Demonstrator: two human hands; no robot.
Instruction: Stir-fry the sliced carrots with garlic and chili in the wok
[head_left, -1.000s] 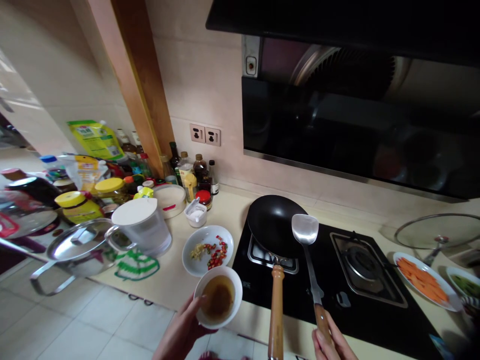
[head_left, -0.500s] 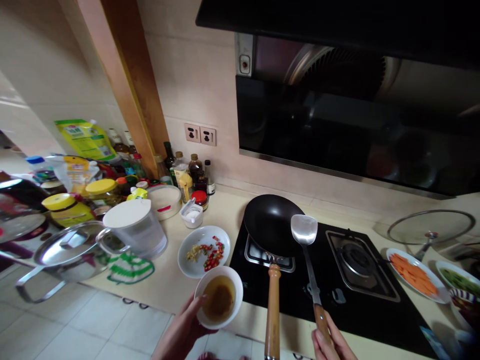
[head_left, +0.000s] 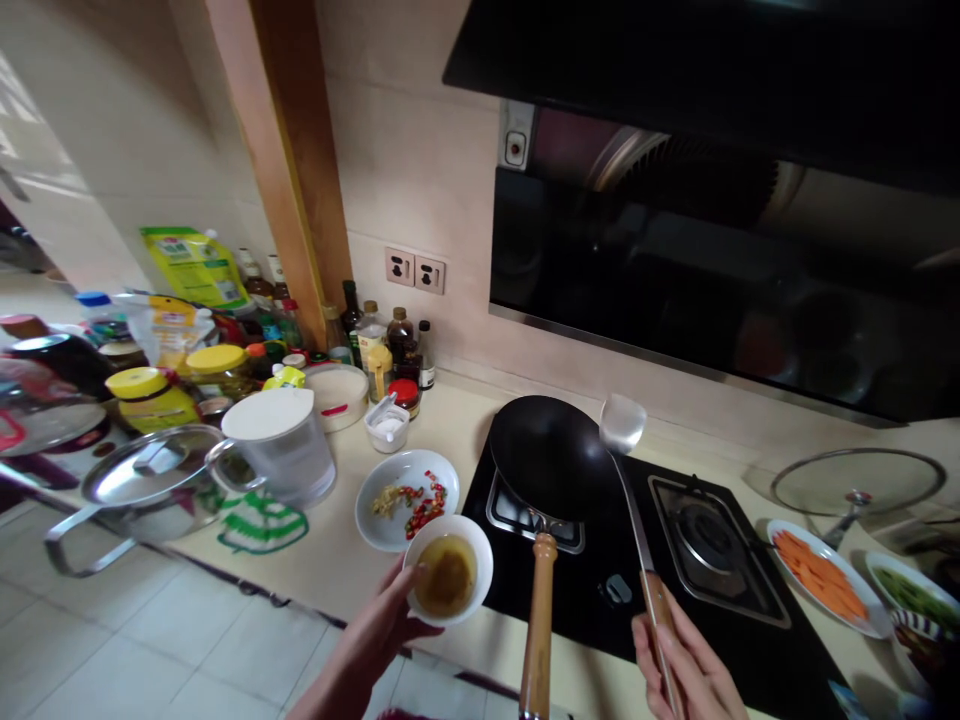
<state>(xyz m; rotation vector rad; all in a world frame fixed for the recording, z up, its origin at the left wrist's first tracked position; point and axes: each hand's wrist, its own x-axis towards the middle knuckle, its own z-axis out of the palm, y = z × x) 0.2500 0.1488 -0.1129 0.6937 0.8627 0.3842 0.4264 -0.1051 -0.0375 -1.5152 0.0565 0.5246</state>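
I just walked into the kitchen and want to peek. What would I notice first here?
Most likely the black wok, sitting empty on the gas stove in the middle. Just in front of it, the left hand holds a white bowl of brownish sauce, and the right hand holds a metal spatula up by the wok's right rim. The red chopped chillies on a white plate, left of the wok, stand out too.

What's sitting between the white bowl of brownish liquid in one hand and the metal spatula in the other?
In the head view, the black wok's wooden handle juts out between the white bowl and the metal spatula.
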